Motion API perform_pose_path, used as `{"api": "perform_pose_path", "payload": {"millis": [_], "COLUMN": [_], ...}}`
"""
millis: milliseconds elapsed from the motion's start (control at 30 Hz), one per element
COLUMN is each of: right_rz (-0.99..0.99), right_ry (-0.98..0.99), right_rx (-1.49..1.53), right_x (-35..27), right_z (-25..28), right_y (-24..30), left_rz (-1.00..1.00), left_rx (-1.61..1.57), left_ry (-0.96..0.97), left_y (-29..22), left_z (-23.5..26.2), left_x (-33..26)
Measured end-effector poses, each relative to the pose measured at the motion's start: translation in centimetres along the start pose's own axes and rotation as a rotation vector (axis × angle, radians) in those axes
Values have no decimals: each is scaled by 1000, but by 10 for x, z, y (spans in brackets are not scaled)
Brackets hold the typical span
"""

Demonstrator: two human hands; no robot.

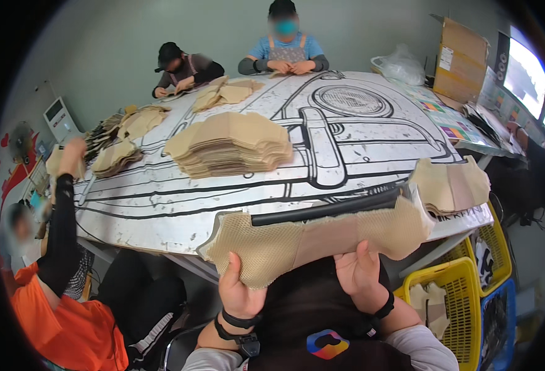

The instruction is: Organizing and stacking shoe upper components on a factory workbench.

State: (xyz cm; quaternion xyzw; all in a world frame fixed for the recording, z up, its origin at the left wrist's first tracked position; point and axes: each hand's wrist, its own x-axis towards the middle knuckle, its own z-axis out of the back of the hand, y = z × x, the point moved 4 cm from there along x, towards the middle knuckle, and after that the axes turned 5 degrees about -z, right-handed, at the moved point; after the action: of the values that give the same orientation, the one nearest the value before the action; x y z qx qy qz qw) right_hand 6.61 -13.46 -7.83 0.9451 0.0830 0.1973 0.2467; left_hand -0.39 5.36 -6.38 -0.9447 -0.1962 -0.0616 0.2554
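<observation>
Both hands hold up a wide beige mesh fabric piece [266,247] with a smoother tan band across its middle, over the table's near edge. At its lower left edge, my left hand [243,292] grips it with the thumb in front and the other fingers behind. My right hand [360,273] pinches the lower edge right of the tan band, thumb raised. A long black strip [322,210] runs along the far edge of the piece; whether it is attached I cannot tell. Beyond lies a tall stack of similar beige pieces [229,145]. Another small pile [452,185] sits to the right.
The table [180,204] has a cover with black line drawings. Co-workers sit at the far side [288,52] and at the left [68,309], near more fabric piles [115,156]. Yellow baskets [455,297] and a blue one [498,321] stand at lower right. A cardboard box [461,59] stands at far right.
</observation>
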Motion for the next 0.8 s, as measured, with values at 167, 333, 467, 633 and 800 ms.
{"api": "perform_pose_path", "payload": {"millis": [167,333,467,633,800], "right_rz": [215,283,165,210,621], "right_ry": [-114,-64,-92,-95,-108], "right_rx": [-219,-381,-712,-773,-889], "right_x": [8,-4,-16,-9,-13], "right_z": [20,35,35,1,-9], "right_y": [53,70,48,28,63], "left_rz": [-380,-331,-26,-15,-1], "left_rx": [150,904,1297,1325,1329], "left_ry": [47,390,841,701,692], "left_y": [-48,-50,-9,14,16], "left_z": [30,-4,-46,-46,-41], "left_x": [24,18,11,9,3]}}
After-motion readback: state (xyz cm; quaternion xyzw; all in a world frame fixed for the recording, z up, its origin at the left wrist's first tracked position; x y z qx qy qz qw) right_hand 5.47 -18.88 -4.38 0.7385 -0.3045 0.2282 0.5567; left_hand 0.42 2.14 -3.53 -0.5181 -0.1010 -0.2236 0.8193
